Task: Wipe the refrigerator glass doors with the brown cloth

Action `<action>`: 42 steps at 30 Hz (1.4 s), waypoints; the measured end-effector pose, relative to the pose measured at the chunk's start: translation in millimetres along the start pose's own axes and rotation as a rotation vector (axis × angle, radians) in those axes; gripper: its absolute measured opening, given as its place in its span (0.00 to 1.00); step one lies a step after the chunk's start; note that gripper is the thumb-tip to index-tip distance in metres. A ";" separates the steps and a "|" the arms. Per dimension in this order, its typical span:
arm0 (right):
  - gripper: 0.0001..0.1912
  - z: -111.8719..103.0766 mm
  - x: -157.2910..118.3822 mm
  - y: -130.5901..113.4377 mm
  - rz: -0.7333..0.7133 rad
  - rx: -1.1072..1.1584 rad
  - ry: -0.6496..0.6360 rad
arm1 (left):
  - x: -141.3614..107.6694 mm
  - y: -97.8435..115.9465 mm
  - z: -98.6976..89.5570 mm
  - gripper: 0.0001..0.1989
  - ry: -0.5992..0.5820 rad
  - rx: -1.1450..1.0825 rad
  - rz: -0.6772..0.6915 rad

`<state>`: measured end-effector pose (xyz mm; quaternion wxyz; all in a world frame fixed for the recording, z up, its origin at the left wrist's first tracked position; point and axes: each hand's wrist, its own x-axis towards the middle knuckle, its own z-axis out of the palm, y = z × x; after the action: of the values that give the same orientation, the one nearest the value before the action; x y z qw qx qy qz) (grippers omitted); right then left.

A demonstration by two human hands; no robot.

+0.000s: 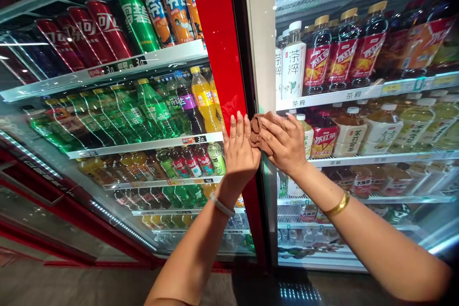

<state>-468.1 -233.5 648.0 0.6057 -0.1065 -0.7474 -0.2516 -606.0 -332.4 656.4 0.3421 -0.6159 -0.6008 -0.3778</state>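
My left hand (239, 148) lies flat with its fingers stretched upward against the red door frame (224, 43) of the left drinks fridge. Just to its right, my right hand (285, 141) presses a crumpled brown cloth (261, 129) at the gap between the red frame and the pale frame (264, 48) of the right fridge. The cloth bunches under the fingers and sticks out on their left side. A pale bangle circles the left wrist and a gold one the right forearm.
Behind glass on the left stand shelves of cans and bottles, among them a green can (138, 21) and an orange soda bottle (205, 98). The right fridge holds tea bottles (317, 57) on several shelves (366, 93). A dark floor (125, 287) lies below.
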 end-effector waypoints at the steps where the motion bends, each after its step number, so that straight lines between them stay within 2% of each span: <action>1: 0.24 0.6 6.7 1.4 0.012 0.000 -0.004 | -5.3 2.2 1.8 0.45 0.003 0.000 -0.014; 4: 0.23 1.1 28.7 5.3 0.103 -0.003 -0.075 | -16.5 9.1 5.6 0.42 0.016 -0.006 -0.034; 6: 0.22 0.8 24.5 4.1 0.143 -0.010 -0.132 | -24.3 10.6 7.8 0.40 0.000 -0.011 -0.027; 13: 0.13 -8.0 -83.8 -24.6 0.074 0.048 -0.189 | -67.1 3.3 16.2 0.40 -0.116 -0.045 0.030; 15: 0.13 -10.3 -90.2 -27.8 0.085 0.047 -0.216 | -75.4 4.7 17.7 0.40 -0.128 -0.053 0.032; 19: 0.17 -10.1 -68.4 -24.0 0.202 0.007 -0.294 | -84.1 10.5 22.3 0.40 -0.112 -0.105 -0.003; 21: 0.19 -8.6 -68.2 -22.9 0.234 0.015 -0.321 | -90.1 12.6 26.1 0.39 -0.119 -0.136 -0.021; 23: 0.19 -7.9 -85.8 -25.7 0.216 0.046 -0.294 | -100.1 13.7 30.3 0.40 -0.145 -0.151 -0.022; 25: 0.18 -9.1 -115.7 -32.4 0.182 0.087 -0.257 | -113.2 14.9 34.3 0.42 -0.181 -0.152 -0.005; 28: 0.22 -13.4 -156.0 -44.2 0.161 0.125 -0.282 | -133.0 18.3 39.3 0.45 -0.247 -0.176 0.040; 31: 0.27 -15.5 -164.4 -50.4 0.186 0.123 -0.310 | -146.1 23.7 43.1 0.46 -0.303 -0.226 0.083; 34: 0.24 -12.9 -154.2 -50.1 0.218 0.095 -0.282 | -152.9 27.3 46.9 0.45 -0.295 -0.259 0.075; 36: 0.22 -10.8 -157.2 -49.5 0.214 0.066 -0.286 | -158.1 28.0 50.5 0.44 -0.286 -0.281 0.054; 42: 0.16 -16.4 -225.9 -61.4 0.180 0.073 -0.369 | -188.8 29.6 68.0 0.41 -0.414 -0.300 0.015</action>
<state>-427.6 -261.0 418.6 0.4820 -0.1949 -0.8417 -0.1454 -571.4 -365.2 459.3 0.1195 -0.7285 -0.5905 -0.3260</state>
